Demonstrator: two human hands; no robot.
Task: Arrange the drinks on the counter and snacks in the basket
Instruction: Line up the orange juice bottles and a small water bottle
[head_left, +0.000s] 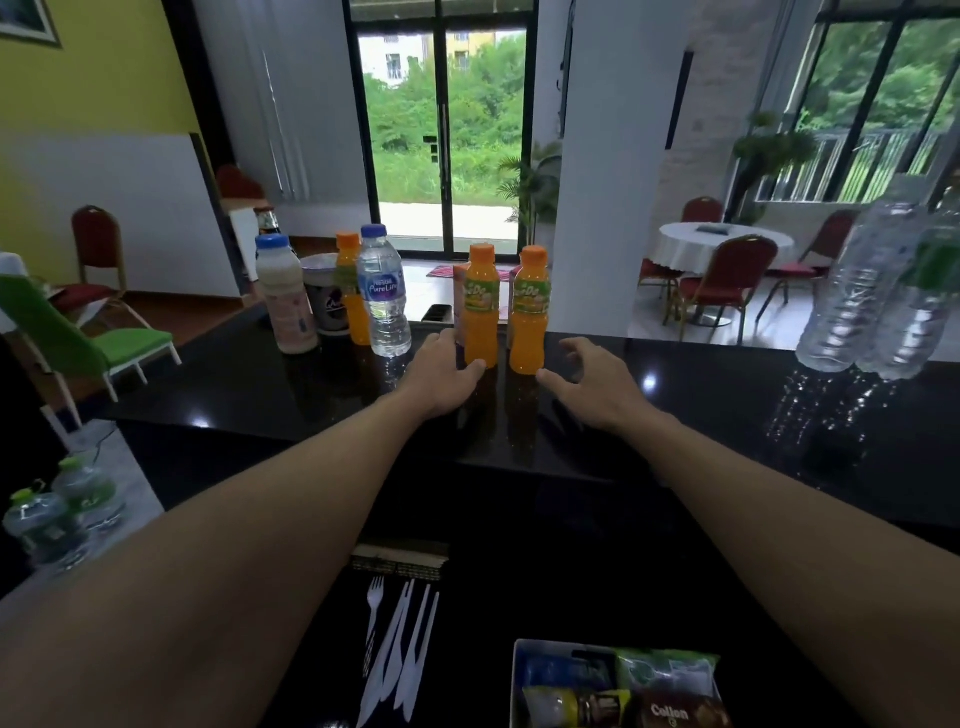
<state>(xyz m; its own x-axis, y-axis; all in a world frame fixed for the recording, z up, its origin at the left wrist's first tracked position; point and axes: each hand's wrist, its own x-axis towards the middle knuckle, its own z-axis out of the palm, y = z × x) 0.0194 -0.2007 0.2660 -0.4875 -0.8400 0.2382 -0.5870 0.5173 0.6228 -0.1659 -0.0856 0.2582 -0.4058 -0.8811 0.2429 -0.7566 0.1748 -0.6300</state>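
Upright orange juice bottle, orange cap, green label, in left hand.

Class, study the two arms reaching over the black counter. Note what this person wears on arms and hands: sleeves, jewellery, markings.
Nothing worn shows. The left forearm and right forearm are bare right to the picture's edge, with no sleeve or cuff in view. The left hand and right hand have no gloves, and no watch, ring, bracelet or marking can be seen.
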